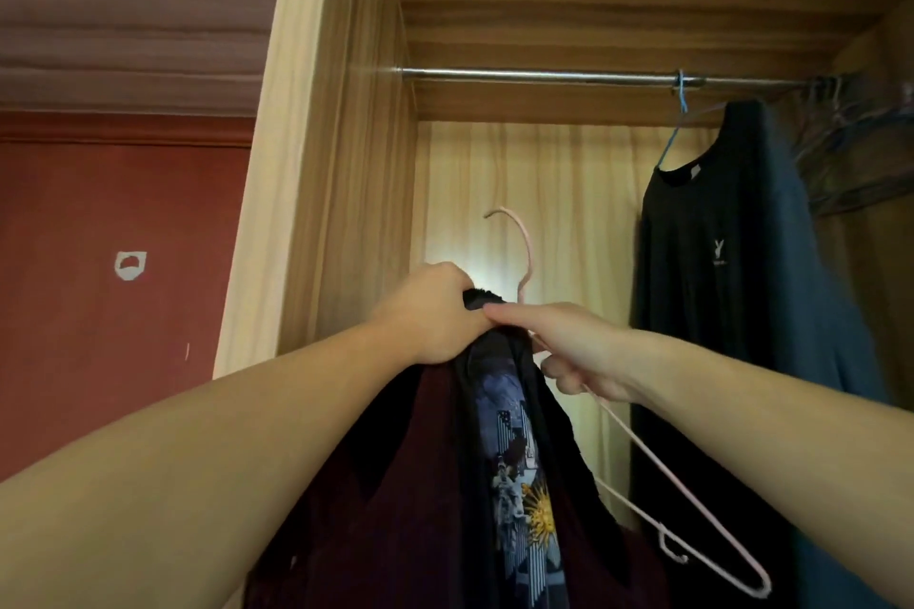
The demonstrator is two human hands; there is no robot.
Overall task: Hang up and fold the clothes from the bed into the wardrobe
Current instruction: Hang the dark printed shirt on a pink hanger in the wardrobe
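Observation:
A dark shirt [514, 470] with a printed picture and maroon parts hangs from my hands in front of the open wardrobe. My left hand [435, 312] grips its bunched collar at the top. My right hand [569, 346] holds the pink hanger [692, 504] by its shoulder wire, thumb pressed against the collar. The hanger's hook [514, 242] points up, well below the metal rail [544, 75]. One hanger arm sticks out bare to the lower right; the other is hidden in the shirt.
A black shirt [717, 262] hangs on a blue hanger [680, 114] at the rail's right part, with several bare hangers [841, 139] beyond it. The wardrobe's wooden side panel [326, 163] stands at left, a red wall [99, 287] beyond.

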